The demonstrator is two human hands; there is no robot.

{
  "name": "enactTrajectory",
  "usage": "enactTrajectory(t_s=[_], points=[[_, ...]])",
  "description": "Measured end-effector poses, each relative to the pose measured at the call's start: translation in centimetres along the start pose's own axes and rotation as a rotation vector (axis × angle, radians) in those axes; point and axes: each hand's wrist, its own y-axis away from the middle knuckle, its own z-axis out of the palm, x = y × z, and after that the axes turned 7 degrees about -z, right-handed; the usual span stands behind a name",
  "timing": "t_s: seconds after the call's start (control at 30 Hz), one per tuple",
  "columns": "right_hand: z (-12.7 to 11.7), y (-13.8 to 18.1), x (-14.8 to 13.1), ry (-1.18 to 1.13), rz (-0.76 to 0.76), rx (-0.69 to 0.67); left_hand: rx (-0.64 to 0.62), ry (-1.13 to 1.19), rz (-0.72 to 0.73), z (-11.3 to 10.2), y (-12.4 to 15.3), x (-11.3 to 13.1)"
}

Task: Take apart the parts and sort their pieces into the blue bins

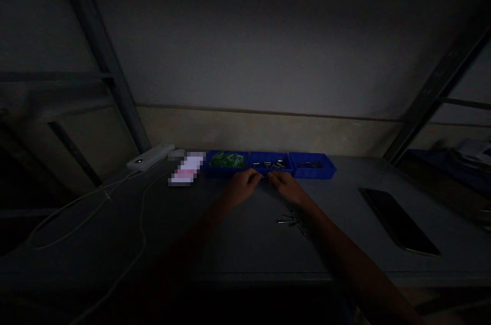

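My left hand (244, 184) and my right hand (286, 185) face each other just in front of the middle blue bin (272, 155). The fingers of both are pinched together around something small and thin between them, too dark and small to name. Several small metal parts (274, 165) lie in that bin. The left bin (209, 167) holds green pieces (227, 159), and the right bin (326, 169) has a few thin dark parts in it. Under my right forearm, several slim shiny metal pieces (287, 221) are scattered on the table.
A lit phone (187, 169) lies left of the bins, beside a white box-shaped device (151, 157) with a cable (142, 217) trailing over the table (238, 243). On the right rests a dark tablet-like slab (399, 220). Metal posts (115, 69) and a wall stand behind.
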Motion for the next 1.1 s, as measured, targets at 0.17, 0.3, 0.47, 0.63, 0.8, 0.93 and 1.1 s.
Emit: enactTrajectory(t_s=[0.17,0.3,0.47,0.63,0.8,0.93,1.1], points=[[0.19,0.19,-0.39,-0.022,-0.03,0.003,-0.069,0.058,-0.086,-0.21,0.03,0.41],[0.36,0.23,-0.55,-0.092,-0.014,0.032,-0.072,0.107,-0.087,-0.26,-0.05,0.47],[0.61,-0.12,-0.12,-0.243,0.071,0.111,-0.056,0.169,-0.045,-0.19,-0.12,0.41],[0.71,-0.38,0.27,-0.327,0.086,0.098,-0.063,0.202,-0.018,-0.02,0.0,0.49],[0.74,-0.31,0.08,-0.297,0.089,0.109,-0.027,0.172,0.019,0.1,0.08,0.48],[0.86,-0.26,0.15,-0.286,0.106,0.121,-0.028,0.166,-0.002,0.25,0.14,0.38],[0.89,-0.17,0.09,-0.265,0.087,0.134,-0.041,0.175,-0.006,0.27,0.11,0.32]])
